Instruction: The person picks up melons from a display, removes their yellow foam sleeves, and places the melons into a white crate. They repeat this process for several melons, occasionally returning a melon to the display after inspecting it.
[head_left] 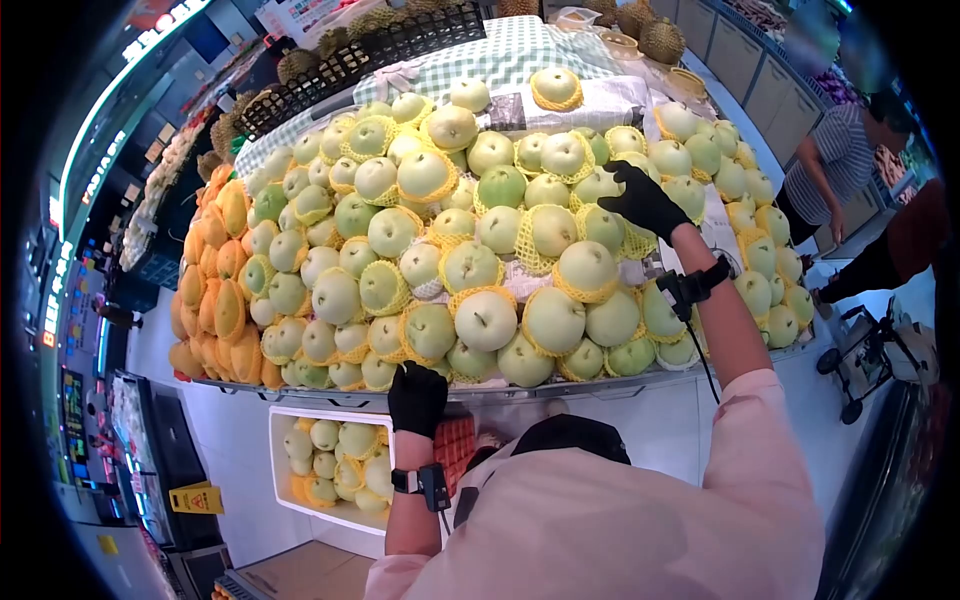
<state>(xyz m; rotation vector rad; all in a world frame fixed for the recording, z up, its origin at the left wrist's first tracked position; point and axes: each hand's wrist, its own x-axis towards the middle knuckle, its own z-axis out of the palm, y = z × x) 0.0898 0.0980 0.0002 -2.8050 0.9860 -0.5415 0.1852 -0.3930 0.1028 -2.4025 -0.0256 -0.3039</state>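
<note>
Pale green melons (486,320), many in yellow foam nets, are heaped on a sloped display stand. My right hand (648,203), in a black glove, reaches over the right half of the heap. Its thumb and fingers are apart, with the fingertips right at the side of a pale melon (596,186). My left hand (417,398), also gloved in black, is curled at the stand's front edge (330,396), just below the front row of melons. Its fingertips are partly hidden. Both wrists carry strapped-on black devices.
A white foam box (283,470) of melons stands on the floor below the stand, beside a red crate (456,446). Yellow mangoes (215,285) fill the stand's left end. Durians (661,42) sit at the back. A person in a striped shirt (835,150) stands at right, near a cart (868,358).
</note>
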